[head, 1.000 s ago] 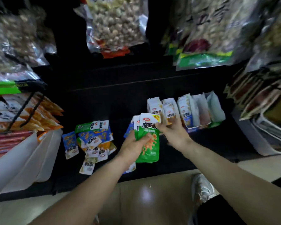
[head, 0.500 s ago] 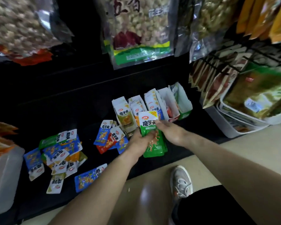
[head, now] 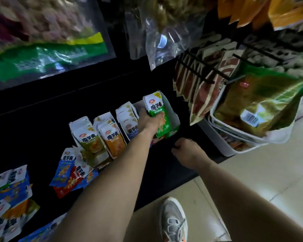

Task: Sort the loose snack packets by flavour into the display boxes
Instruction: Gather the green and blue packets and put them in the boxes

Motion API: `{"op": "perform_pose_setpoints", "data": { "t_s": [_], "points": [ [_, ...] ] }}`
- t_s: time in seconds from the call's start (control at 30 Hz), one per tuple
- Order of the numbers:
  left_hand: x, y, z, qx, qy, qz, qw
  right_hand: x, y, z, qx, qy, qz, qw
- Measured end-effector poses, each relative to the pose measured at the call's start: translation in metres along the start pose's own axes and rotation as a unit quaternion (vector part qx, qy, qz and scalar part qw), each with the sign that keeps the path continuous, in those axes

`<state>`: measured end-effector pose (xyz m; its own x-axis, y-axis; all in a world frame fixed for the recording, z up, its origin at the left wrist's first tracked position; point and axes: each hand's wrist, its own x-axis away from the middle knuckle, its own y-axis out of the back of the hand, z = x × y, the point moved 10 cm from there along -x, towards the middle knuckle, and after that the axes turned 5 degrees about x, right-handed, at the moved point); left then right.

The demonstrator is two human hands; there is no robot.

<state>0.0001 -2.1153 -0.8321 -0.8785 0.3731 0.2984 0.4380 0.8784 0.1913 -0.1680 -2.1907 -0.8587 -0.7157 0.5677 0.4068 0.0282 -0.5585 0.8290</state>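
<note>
Black shelf (head: 42,119) spanning the view from 9 to 3 o'clock, hanging bags above at 12. White tubs (head: 234,137) of large bags at 3 o'clock. Row of display boxes (head: 175,117) near centre, leaning, four showing stacked packets: olive-green, orange, blue, then the green box at 1 o'clock. Loose snack packets (head: 68,173) scattered at 8 to 9 o'clock, blue, red, orange mixed. Grey shoe (head: 173,222) on pale floor at 6 o'clock. Left hand (head: 150,122) closed around green packets (head: 155,106), held upright partly inside the rightmost green box. Right hand (head: 187,152) at 4 o'clock, fingers curled, low over the shelf front, holding nothing visible.
</note>
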Motion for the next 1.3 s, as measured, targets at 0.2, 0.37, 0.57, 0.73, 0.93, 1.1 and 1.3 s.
{"op": "perform_pose_setpoints", "data": {
  "t_s": [0.2,0.37,0.57,0.73,0.93,1.1,1.3],
  "points": [
    [-0.04,-0.01,-0.012,0.02,-0.035,-0.052,0.998,-0.032,0.0,0.003,-0.029,0.004,-0.016,0.999],
    [-0.051,-0.022,-0.019,-0.046,-0.077,-0.042,0.995,-0.04,-0.002,0.001,-0.05,0.008,-0.02,0.999],
    [-0.048,-0.028,-0.025,-0.176,-0.133,-0.046,0.974,-0.04,-0.013,-0.015,-0.052,-0.01,-0.009,0.999],
    [-0.043,-0.028,-0.022,-0.222,-0.186,-0.053,0.956,-0.039,-0.019,-0.018,-0.042,-0.006,-0.001,0.999],
    [-0.043,-0.034,-0.017,-0.214,-0.195,-0.023,0.957,-0.038,-0.021,-0.013,-0.033,-0.014,0.012,0.999],
    [-0.017,0.004,-0.034,-0.211,-0.214,0.006,0.954,-0.029,-0.013,0.024,-0.035,0.007,0.024,0.999],
    [0.051,0.116,-0.024,-0.29,-0.179,0.033,0.94,0.014,-0.01,0.117,-0.017,0.085,0.034,0.996]
  ]
}}
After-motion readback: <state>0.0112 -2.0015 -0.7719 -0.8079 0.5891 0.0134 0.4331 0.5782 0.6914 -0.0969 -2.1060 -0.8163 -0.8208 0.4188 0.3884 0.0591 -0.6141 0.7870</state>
